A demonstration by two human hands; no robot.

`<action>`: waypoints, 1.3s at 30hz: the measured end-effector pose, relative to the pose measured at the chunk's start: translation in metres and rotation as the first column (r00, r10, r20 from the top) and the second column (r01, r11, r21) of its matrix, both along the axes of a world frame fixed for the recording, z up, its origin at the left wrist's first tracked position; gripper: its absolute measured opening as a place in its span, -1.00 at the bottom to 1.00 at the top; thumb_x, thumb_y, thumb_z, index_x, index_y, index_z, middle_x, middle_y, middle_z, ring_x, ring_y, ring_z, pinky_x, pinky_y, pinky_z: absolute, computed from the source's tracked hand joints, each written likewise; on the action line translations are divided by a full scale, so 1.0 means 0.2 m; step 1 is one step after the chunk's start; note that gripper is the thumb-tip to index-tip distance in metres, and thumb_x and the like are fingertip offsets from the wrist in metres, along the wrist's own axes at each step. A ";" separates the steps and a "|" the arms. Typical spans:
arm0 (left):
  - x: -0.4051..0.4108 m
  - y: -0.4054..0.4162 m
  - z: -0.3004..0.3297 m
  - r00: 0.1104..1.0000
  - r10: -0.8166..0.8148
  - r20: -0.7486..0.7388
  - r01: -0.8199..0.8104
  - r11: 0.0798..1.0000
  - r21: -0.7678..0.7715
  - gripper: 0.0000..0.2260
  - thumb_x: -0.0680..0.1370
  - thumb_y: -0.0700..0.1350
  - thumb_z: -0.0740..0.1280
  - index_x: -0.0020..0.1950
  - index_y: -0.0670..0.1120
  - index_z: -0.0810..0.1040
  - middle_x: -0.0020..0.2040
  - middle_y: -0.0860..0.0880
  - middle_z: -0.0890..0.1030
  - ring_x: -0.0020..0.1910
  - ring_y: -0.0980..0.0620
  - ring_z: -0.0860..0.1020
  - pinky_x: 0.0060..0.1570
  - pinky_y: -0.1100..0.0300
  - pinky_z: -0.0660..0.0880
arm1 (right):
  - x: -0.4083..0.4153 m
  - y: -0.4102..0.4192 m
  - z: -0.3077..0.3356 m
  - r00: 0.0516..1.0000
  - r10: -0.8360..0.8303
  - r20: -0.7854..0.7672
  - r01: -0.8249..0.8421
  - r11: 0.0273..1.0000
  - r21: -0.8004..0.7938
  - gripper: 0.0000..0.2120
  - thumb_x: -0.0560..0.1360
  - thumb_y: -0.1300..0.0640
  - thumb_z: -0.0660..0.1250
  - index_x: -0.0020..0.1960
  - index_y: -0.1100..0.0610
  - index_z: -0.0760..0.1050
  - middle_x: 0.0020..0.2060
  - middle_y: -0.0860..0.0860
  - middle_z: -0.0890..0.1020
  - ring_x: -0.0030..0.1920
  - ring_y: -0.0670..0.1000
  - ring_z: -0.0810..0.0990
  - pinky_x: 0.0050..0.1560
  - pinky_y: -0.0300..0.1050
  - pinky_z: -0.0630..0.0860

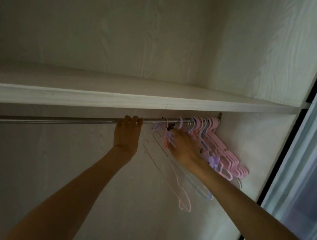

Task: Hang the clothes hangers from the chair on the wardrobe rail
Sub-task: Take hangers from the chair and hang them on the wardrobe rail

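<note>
A metal wardrobe rail [61,120] runs under a white shelf. My left hand [127,132] grips the rail from below, its fingers curled over the top. My right hand [184,149] holds a bunch of thin pink, white and blue hangers [176,178] just below the rail, with their hooks near or on it. Several thicker pink hangers [226,155] hang packed together at the rail's right end, along with a purple one [214,160].
The white shelf [136,100] juts out just above the rail. The wardrobe's right side wall [254,153] stands close behind the hung hangers. A sliding door frame [291,146] rises at the far right. The left stretch of rail carries nothing.
</note>
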State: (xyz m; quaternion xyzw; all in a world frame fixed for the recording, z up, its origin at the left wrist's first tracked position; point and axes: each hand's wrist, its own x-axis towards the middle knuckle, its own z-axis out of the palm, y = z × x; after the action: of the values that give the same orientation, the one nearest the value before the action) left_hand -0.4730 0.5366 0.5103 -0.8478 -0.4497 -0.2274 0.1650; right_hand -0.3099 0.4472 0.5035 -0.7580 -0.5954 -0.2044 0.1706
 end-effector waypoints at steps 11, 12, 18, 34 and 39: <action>0.01 0.00 -0.03 0.999 0.008 -0.031 -0.008 1.000 0.011 -0.29 0.53 -0.19 0.30 0.55 -0.11 -0.06 0.54 -0.07 0.07 0.52 -0.12 0.08 0.49 0.01 0.04 | 0.22 0.30 0.09 0.979 0.049 0.198 -0.062 0.996 0.058 -0.58 0.44 0.13 0.35 0.28 0.19 0.45 0.18 0.17 0.55 0.22 0.20 0.48 0.24 0.06 0.32; 0.01 0.00 -0.03 0.999 0.010 -0.034 -0.009 1.000 0.012 -0.29 0.52 -0.18 0.30 0.55 -0.11 -0.06 0.54 -0.07 0.08 0.52 -0.11 0.08 0.49 0.01 0.03 | 0.25 0.29 0.09 0.978 0.036 0.205 -0.048 0.997 0.052 -0.58 0.44 0.15 0.36 0.27 0.20 0.45 0.19 0.18 0.55 0.22 0.21 0.48 0.25 0.06 0.32; 0.00 0.00 -0.04 0.999 0.006 -0.044 -0.006 1.000 0.007 -0.29 0.54 -0.18 0.28 0.55 -0.11 -0.08 0.55 -0.07 0.06 0.52 -0.11 0.07 0.49 0.02 0.01 | 0.37 0.26 0.11 0.973 -0.065 0.221 0.059 0.998 0.035 -0.49 0.40 0.08 0.42 0.31 0.18 0.42 0.26 0.13 0.51 0.29 0.16 0.42 0.32 0.03 0.27; 0.03 -0.16 -0.23 0.937 -0.301 0.176 0.255 0.935 0.246 -0.40 0.27 -0.20 0.49 0.31 -0.12 0.49 0.26 -0.08 0.53 0.24 -0.13 0.51 0.31 -0.05 0.37 | 0.34 -0.30 0.00 0.973 0.065 0.220 -0.099 0.984 0.145 -0.75 0.36 0.11 0.24 -0.03 0.14 0.59 -0.03 0.10 0.62 0.00 0.15 0.55 -0.01 -0.06 0.46; 0.28 -0.58 -0.42 0.878 -0.416 0.238 0.452 0.883 -0.124 -0.64 0.40 -0.11 0.37 0.20 -0.04 0.55 0.11 -0.04 0.62 0.08 -0.11 0.57 0.12 0.09 0.44 | 0.37 -0.82 -0.24 0.989 0.001 0.151 -0.024 0.988 0.154 -0.75 0.45 0.08 0.16 -0.04 0.03 0.60 -0.08 -0.04 0.61 -0.03 -0.02 0.48 -0.05 -0.17 0.35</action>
State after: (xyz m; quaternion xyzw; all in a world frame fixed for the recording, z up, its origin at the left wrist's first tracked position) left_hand -0.4174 0.4197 0.4254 -0.9103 -0.2803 -0.3043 -0.0130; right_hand -0.2354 0.2836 0.4560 -0.7211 -0.5936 -0.3057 0.1853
